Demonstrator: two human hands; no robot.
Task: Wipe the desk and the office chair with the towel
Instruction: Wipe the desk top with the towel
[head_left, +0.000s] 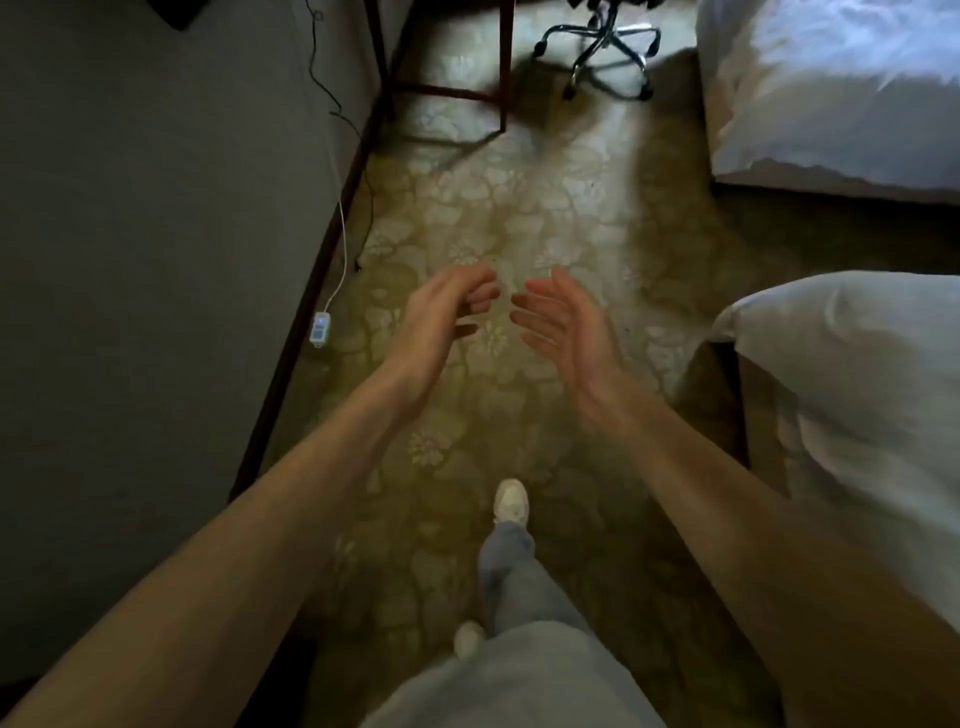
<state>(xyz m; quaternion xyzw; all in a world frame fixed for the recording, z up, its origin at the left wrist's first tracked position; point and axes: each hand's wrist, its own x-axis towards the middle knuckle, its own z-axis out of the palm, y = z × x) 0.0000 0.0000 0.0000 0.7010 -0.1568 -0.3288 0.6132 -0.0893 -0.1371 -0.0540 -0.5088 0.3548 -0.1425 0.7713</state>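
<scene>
Floor: patterned floral carpet, beige and olive, dim light. Grey wall along the left with a dark skirting board.

Right side: two beds in white bedding. Near bed is just beside the right forearm, far bed is at top right, with a strip of carpet between them.

Table: only the dark wood legs and a low crossbar show, top centre, against the wall. Office chair: only the chrome star base with black castors shows, just right of the table legs, standing on the carpet. Both are well ahead of the hands.

Black cable hangs down the wall. White cable runs down to a small white switch box on the carpet by the skirting; it shows a blue light, markings too small to read.

Person: grey trousers, white shoe forward on the carpet.

Both bare forearms reach forward over the carpet, palms facing each other, fingertips near but apart. Left hand: fingers loosely curled inward, grasping nothing. Right hand: fingers relaxed and slightly bent, released, grasping nothing.
</scene>
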